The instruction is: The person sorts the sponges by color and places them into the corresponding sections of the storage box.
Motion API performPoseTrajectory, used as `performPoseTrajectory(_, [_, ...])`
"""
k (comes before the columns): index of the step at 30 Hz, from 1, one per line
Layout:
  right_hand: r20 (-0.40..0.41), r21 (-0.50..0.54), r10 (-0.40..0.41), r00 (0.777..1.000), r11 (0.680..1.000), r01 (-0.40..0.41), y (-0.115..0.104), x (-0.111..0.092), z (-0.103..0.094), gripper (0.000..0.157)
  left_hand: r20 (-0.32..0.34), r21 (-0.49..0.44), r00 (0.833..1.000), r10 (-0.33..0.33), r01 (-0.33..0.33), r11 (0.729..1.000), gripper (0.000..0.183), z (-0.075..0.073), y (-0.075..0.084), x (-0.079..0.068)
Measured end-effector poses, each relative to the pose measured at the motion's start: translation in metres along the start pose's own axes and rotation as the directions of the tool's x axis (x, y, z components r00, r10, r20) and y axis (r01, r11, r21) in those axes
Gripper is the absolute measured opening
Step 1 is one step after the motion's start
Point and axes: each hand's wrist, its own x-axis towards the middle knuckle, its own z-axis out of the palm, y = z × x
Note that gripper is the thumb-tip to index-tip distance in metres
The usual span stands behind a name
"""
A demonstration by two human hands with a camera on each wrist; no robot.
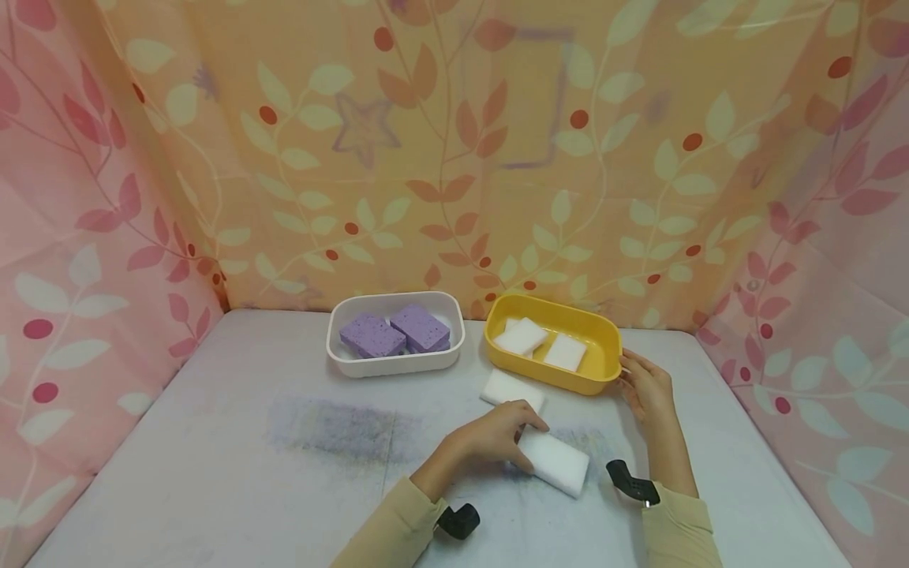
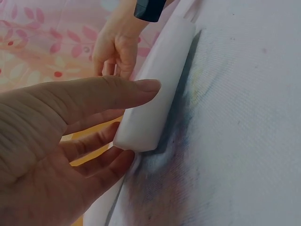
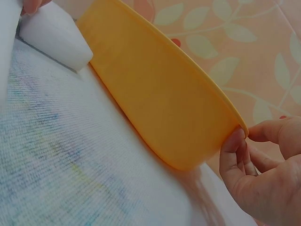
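My left hand [image 1: 490, 438] holds a white sponge [image 1: 557, 464] at its left end, low over the table. In the left wrist view the thumb lies across the sponge's [image 2: 162, 84] face, with the other fingers at its far side and end. My right hand [image 1: 649, 388] pinches the right end of a yellow tray [image 1: 604, 377] at the rim; the right wrist view shows thumb and fingertips on that rim. White sponges [image 1: 566, 352] lie inside the tray. Another white sponge [image 1: 510, 388] rests on the table before the tray, just beyond my left hand.
Left of the yellow tray stands a white tray [image 1: 394, 366] with several purple sponges [image 1: 372, 336]. The pale table cloth [image 1: 213, 442] has dark bluish smudges [image 1: 341, 430]. Patterned curtains [image 1: 454, 158] enclose the back and both sides.
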Motion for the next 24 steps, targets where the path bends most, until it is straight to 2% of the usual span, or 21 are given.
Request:
performPoseTrajectory(5, [-0.001,-0.003,0.010,1.000,1.000,-0.010,0.000,0.000,0.001,0.057,-0.001,0.003,1.000,0.002,-0.002,1.000,0.059,-0.005,-0.001,-0.001])
performPoseTrajectory(16, [-0.006,-0.020,0.003,1.000,1.000,-0.003,0.000,0.000,0.002,0.057,-0.059,-0.008,0.998,0.002,-0.002,1.000,0.060,-0.016,-0.003,-0.006])
performPoseTrajectory(24, [-0.002,-0.009,0.017,1.000,1.000,-0.017,-0.001,0.001,0.001,0.057,-0.077,-0.041,0.997,-0.017,0.014,0.999,0.060,-0.016,0.000,-0.005])
